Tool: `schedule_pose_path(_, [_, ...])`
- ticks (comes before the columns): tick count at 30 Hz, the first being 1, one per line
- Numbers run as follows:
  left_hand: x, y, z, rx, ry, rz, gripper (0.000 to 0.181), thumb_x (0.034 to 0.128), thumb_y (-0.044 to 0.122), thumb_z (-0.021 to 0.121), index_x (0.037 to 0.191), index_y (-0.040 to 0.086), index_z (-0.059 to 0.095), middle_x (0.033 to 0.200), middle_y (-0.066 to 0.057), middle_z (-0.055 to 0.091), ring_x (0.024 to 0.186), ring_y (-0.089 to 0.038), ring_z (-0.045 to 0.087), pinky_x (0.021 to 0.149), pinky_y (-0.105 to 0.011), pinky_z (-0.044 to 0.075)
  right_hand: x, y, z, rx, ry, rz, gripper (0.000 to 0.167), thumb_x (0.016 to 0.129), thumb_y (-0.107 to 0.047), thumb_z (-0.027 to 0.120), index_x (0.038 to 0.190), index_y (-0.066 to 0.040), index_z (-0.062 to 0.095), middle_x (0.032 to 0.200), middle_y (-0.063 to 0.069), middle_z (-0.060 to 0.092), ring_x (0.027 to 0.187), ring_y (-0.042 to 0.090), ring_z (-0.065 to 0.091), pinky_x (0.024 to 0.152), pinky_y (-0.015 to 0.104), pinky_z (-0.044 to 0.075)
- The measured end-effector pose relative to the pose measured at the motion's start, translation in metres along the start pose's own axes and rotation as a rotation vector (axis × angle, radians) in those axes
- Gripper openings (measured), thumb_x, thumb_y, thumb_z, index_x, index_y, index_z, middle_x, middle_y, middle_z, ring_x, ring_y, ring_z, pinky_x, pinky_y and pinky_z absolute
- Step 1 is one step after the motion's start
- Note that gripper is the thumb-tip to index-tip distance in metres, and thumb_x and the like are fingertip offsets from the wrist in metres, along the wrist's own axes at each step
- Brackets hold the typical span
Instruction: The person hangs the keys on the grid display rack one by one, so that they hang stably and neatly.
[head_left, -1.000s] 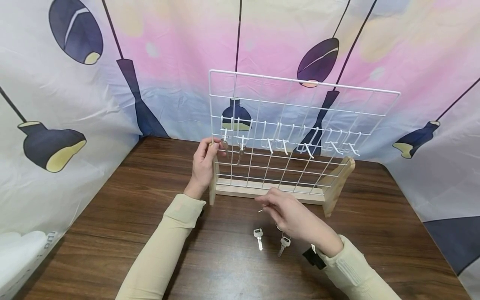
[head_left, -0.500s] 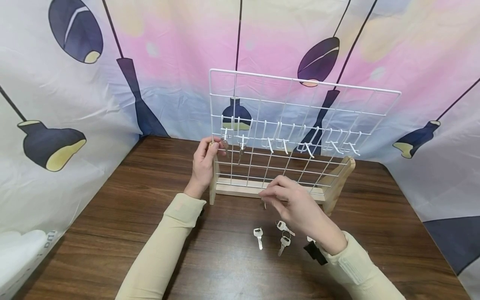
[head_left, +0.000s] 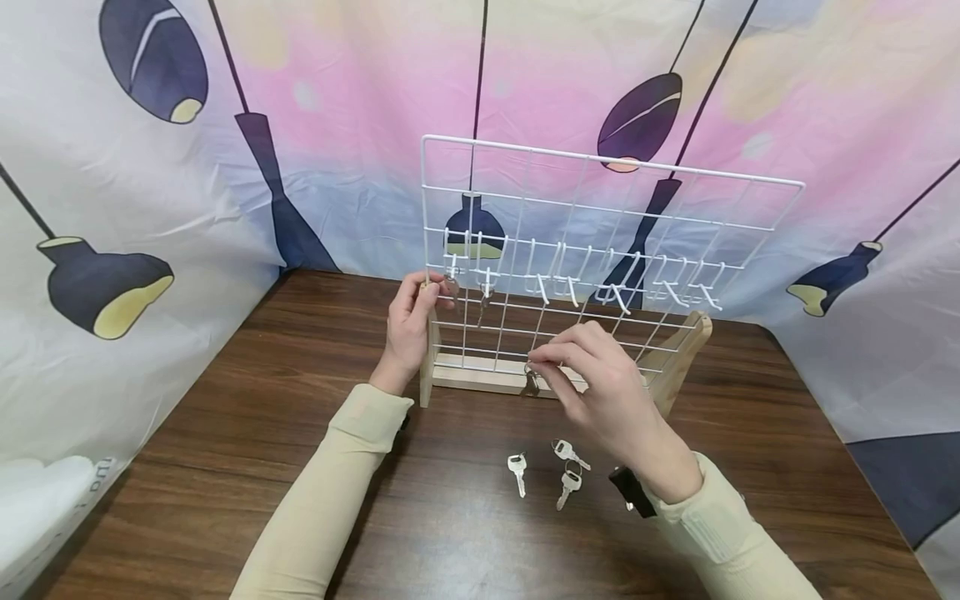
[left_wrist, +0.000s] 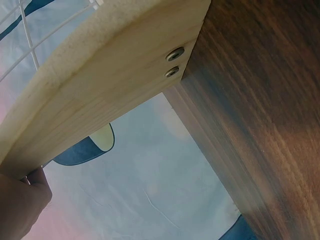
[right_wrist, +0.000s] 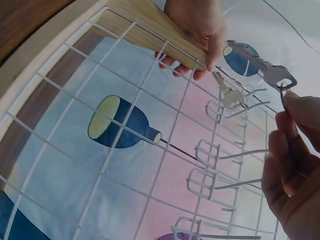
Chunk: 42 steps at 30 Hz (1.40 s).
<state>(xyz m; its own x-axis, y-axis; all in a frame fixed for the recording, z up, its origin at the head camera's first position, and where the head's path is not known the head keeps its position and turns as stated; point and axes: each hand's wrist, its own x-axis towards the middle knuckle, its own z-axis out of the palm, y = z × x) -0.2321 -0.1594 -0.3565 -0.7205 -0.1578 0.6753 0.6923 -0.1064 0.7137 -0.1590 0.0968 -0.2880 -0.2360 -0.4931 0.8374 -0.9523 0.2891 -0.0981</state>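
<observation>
My left hand (head_left: pixel 410 325) grips the upper end of the wooden side panel (left_wrist: pixel 100 75) of a white wire grid rack (head_left: pixel 615 158). In front of the grid, my right hand (head_left: pixel 600 383) pinches a small ring (right_wrist: pixel 283 97) between thumb and fingers. From that ring hangs a metal key (head_left: pixel 530 383), also seen large in the right wrist view. Keys hang on the two leftmost hooks, one key (head_left: pixel 452 287) close to my left fingers and another key (head_left: pixel 483 307) beside it. Several white hooks (head_left: pixel 540 287) to their right carry nothing.
On the brown table (head_left: pixel 225 467) before the rack lie a single key (head_left: pixel 517 475), a second key (head_left: pixel 572 454) and a third key (head_left: pixel 568 488). Something small and shiny shows by my right wrist strap (head_left: pixel 632 492). A patterned cloth (head_left: pixel 360 100) stands behind.
My right hand has risen from low over the table toward the grid, carrying the key on its ring. A key it partly covered now shows fully. My left hand stays on the side panel.
</observation>
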Motion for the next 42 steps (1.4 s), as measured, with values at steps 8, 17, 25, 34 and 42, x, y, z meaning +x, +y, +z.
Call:
schedule_pose_path(8, [0.001, 0.000, 0.000, 0.004, 0.001, 0.003, 0.023, 0.1022, 0.004, 0.043, 0.110, -0.017, 0.047, 0.094, -0.003, 0.058, 0.084, -0.017, 0.062, 0.077, -0.030, 0.056, 0.013, 0.001, -0.007, -0.092, 0.085, -0.011, 0.009, 0.085, -0.008, 0.071, 0.093, -0.005, 0.072, 0.089, 0.009, 0.060, 0.082, 0.030, 0.049, 0.073, 0.037, 0.039])
schedule_pose_path(17, [0.000, 0.001, 0.000, 0.016, 0.008, -0.016, 0.022, 0.1025, 0.002, 0.041, 0.110, -0.018, 0.047, 0.093, -0.003, 0.059, 0.083, -0.014, 0.062, 0.077, -0.028, 0.056, 0.019, 0.006, -0.009, -0.162, 0.144, 0.042, 0.011, 0.081, -0.006, 0.075, 0.091, -0.007, 0.072, 0.096, 0.013, 0.057, 0.091, 0.039, 0.044, 0.079, 0.051, 0.032])
schedule_pose_path(25, [0.000, 0.002, 0.000, 0.018, 0.003, -0.016, 0.023, 0.1026, 0.002, 0.041, 0.111, -0.018, 0.047, 0.094, -0.009, 0.058, 0.083, -0.016, 0.063, 0.077, -0.029, 0.056, 0.022, 0.013, -0.009, -0.190, 0.164, 0.074, 0.009, 0.082, -0.009, 0.076, 0.091, -0.009, 0.073, 0.097, 0.012, 0.057, 0.092, 0.038, 0.042, 0.081, 0.053, 0.029])
schedule_pose_path(34, [0.001, 0.003, 0.000, 0.036, -0.007, -0.035, 0.020, 0.1010, -0.007, 0.035, 0.112, -0.022, 0.044, 0.096, -0.037, 0.050, 0.082, -0.010, 0.062, 0.077, -0.026, 0.055, 0.024, 0.017, -0.008, -0.214, 0.158, 0.096, 0.012, 0.081, -0.008, 0.077, 0.092, -0.008, 0.073, 0.097, 0.012, 0.055, 0.094, 0.039, 0.042, 0.081, 0.054, 0.028])
schedule_pose_path(42, [0.000, 0.003, -0.001, 0.032, -0.005, -0.026, 0.022, 0.1027, 0.001, 0.040, 0.112, -0.018, 0.047, 0.094, -0.002, 0.058, 0.083, -0.014, 0.062, 0.077, -0.029, 0.056, 0.025, 0.020, -0.007, -0.215, 0.150, 0.102, 0.012, 0.080, -0.009, 0.077, 0.092, -0.009, 0.073, 0.097, 0.012, 0.055, 0.094, 0.039, 0.042, 0.084, 0.054, 0.028])
